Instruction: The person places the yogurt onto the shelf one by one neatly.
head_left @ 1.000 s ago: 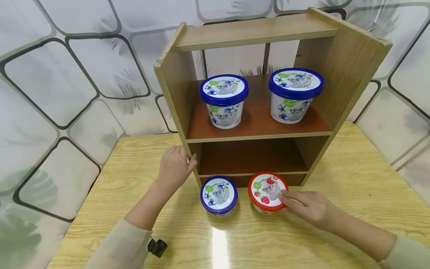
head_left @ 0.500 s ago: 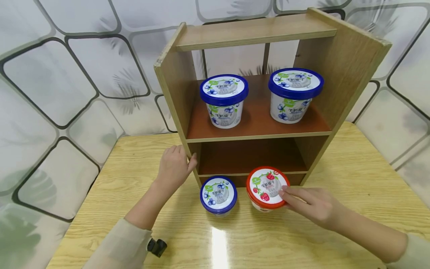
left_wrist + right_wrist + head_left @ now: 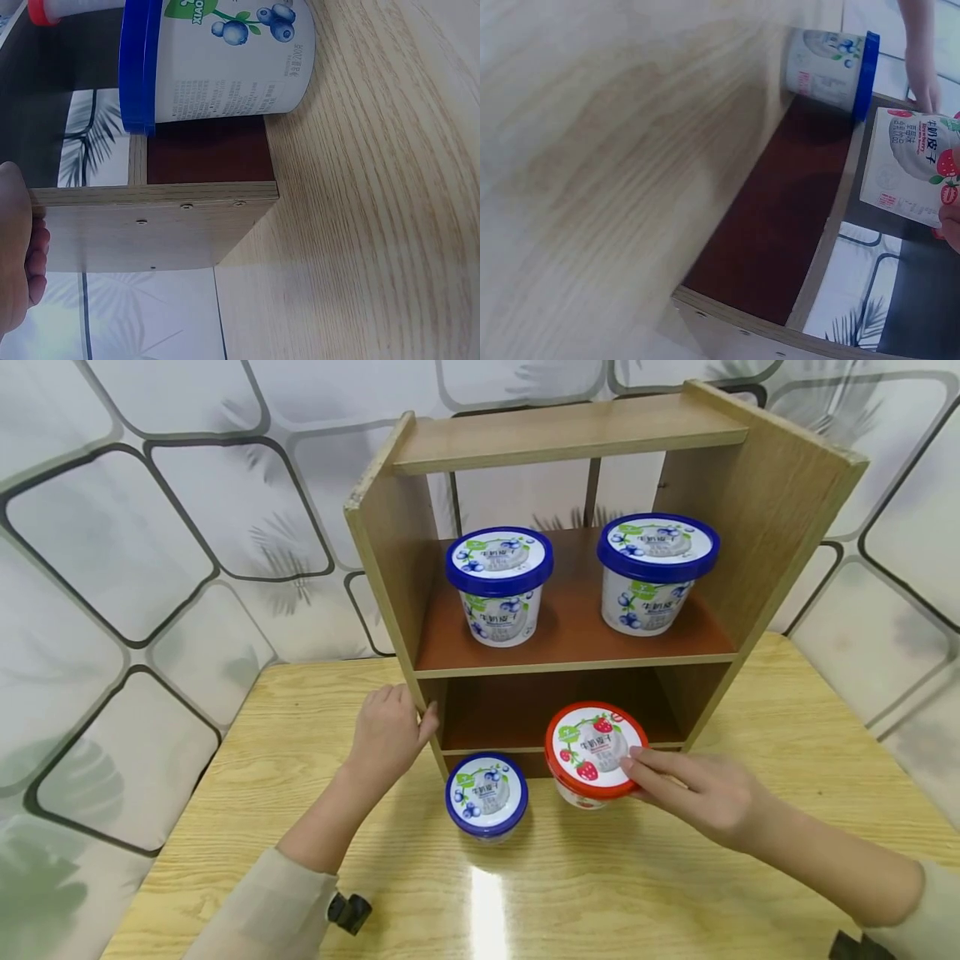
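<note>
My right hand [image 3: 697,793] pinches the right rim of a red-lidded strawberry ice cream-style tub [image 3: 592,747]. The tub is raised off the table, in front of the lower opening of a small wooden shelf [image 3: 577,667]. In the right wrist view, thumb and fingers on this strawberry tub [image 3: 907,169] show at the right edge. My left hand [image 3: 390,731] grips the shelf's left side panel; its curled fingers show in the left wrist view, at the panel [image 3: 142,240]. A blue-lidded blueberry tub [image 3: 487,797] stands on the table before the shelf, between the hands.
Two more blueberry tubs, one left [image 3: 501,585] and one right [image 3: 656,572], stand on the upper shelf board. The lower compartment [image 3: 502,710] has a low front lip. A patterned wall covering [image 3: 240,510] rises behind the wooden table [image 3: 300,710].
The right hand has lifted the strawberry tub up and slightly left, from the table towards the lower compartment. The left hand has stayed on the side panel.
</note>
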The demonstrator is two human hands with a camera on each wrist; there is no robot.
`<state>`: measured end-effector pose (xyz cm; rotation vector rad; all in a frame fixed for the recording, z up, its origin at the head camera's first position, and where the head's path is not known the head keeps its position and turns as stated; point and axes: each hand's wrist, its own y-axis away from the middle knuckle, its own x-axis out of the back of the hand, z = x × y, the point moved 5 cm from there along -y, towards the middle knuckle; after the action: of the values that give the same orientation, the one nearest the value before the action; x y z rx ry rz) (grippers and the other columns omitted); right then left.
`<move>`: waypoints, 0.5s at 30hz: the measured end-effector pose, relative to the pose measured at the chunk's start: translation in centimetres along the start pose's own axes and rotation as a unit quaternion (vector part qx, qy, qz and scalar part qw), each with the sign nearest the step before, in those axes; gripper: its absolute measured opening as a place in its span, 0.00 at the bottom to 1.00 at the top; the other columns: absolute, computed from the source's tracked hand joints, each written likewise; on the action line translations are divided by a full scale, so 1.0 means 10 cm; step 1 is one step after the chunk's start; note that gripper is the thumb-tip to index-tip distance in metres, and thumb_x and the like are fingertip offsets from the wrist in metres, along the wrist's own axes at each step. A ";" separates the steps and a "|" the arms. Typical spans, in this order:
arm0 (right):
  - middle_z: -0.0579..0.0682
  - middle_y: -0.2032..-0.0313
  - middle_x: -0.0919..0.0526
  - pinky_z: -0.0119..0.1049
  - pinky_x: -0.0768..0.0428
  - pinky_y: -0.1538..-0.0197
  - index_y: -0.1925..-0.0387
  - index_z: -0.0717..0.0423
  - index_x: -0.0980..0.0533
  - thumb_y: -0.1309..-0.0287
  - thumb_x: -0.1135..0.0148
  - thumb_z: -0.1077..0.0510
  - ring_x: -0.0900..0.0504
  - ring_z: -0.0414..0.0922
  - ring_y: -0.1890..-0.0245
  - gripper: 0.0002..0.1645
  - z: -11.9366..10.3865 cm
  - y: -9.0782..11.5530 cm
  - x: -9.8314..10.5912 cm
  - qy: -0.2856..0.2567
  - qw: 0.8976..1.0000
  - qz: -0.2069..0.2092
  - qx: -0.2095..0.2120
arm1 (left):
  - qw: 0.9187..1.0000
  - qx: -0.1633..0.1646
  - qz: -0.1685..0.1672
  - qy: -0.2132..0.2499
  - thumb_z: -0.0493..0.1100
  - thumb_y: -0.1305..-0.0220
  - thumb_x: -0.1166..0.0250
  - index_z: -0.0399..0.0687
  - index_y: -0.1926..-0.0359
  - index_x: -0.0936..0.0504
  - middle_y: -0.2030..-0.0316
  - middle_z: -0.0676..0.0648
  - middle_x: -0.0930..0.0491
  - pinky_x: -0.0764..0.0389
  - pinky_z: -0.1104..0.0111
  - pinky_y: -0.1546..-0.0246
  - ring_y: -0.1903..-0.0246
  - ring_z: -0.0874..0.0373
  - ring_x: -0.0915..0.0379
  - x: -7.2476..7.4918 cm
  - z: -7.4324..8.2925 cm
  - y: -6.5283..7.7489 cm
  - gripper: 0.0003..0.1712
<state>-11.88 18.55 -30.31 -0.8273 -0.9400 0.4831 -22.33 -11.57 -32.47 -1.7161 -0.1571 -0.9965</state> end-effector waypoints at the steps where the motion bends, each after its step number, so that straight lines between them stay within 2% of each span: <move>1: 0.55 0.72 0.15 0.39 0.23 0.80 0.66 0.61 0.20 0.32 0.52 0.53 0.17 0.47 0.80 0.19 0.00 -0.03 0.00 0.003 1.000 0.003 0.001 | 1.000 0.000 0.000 0.000 0.44 0.44 0.41 0.40 0.81 0.32 0.86 0.44 0.32 0.28 0.57 0.78 0.81 0.47 0.30 0.00 0.00 0.00 0.15; 8: 0.55 0.70 0.15 0.36 0.26 0.83 0.64 0.60 0.20 0.31 0.52 0.52 0.18 0.47 0.81 0.18 0.06 -0.07 -0.02 0.018 1.000 -0.004 -0.004 | 1.000 0.005 -0.002 0.002 0.44 0.44 0.42 0.39 0.81 0.32 0.86 0.43 0.31 0.28 0.56 0.77 0.81 0.46 0.30 0.00 0.00 0.01 0.15; 15: 0.56 0.70 0.15 0.37 0.25 0.82 0.66 0.61 0.18 0.33 0.50 0.53 0.18 0.47 0.82 0.18 0.09 -0.12 -0.08 0.014 1.000 0.011 -0.007 | 1.000 -0.002 0.010 -0.001 0.44 0.45 0.42 0.39 0.81 0.33 0.86 0.43 0.31 0.28 0.56 0.77 0.81 0.45 0.29 0.00 0.00 0.00 0.16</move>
<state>-13.07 17.61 -29.49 -0.8550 -0.9110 0.4832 -22.36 -11.60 -32.53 -1.7191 -0.1404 -0.9807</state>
